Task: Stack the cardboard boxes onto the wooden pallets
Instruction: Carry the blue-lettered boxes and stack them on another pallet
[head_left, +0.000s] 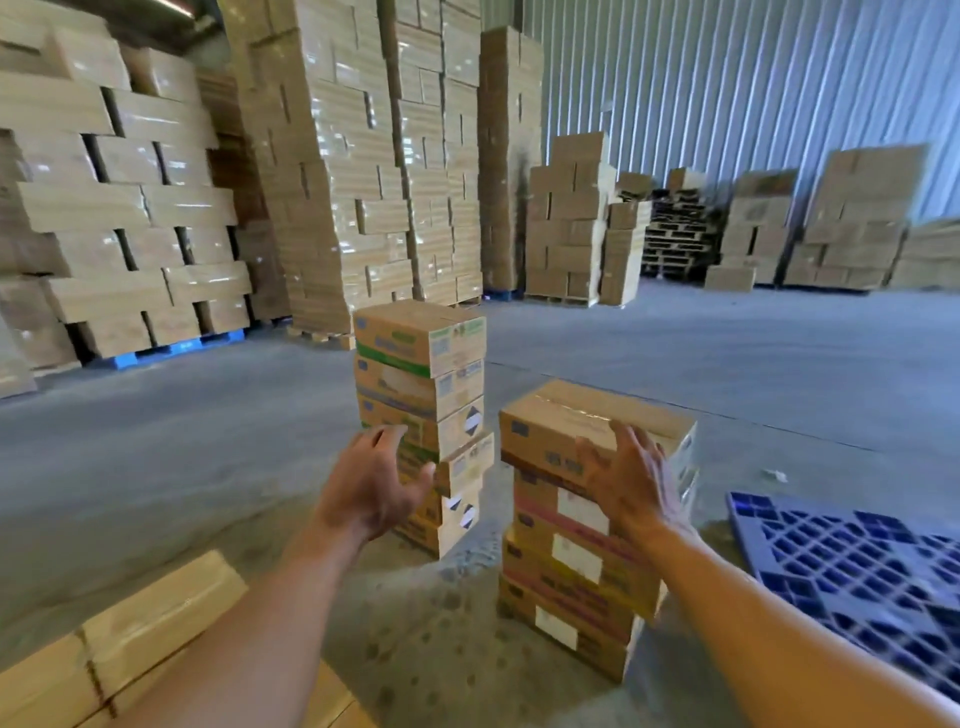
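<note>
Left hand: the left hand (371, 480) is held out in front of the taller stack, fingers spread and curled loosely, palm turned toward the right; it holds nothing, and whether the fingertips brush the box behind them cannot be told.
Right hand: the right hand (631, 480) is spread wide, palm against the near right face of the top box (561, 431), fingers reaching up toward its upper edge; it presses on the box rather than closing round it.
Top box: cardboard, taped along the lid, sitting slightly askew on the shorter stack (576, 566), which stands on the concrete floor (208, 467).
Shorter stack: several boxes with pink bands and white labels, one on another, not squarely aligned.
Taller stack: the taller stack (423, 410) stands just beside the shorter one, to its left and a little farther off; boxes with green bands, the lower ones twisted out of line.
Blue pallet: a blue plastic pallet (852, 571) lies on the floor to the right, near the shorter stack but apart from it.
Near left corner: pale cardboard boxes (119, 649) lie under the left forearm.
Background: tall wrapped loads of boxes (332, 171) on pallets to the left and centre; a pile of wooden pallets (675, 234) against the corrugated wall (727, 78), well apart from the hands.
</note>
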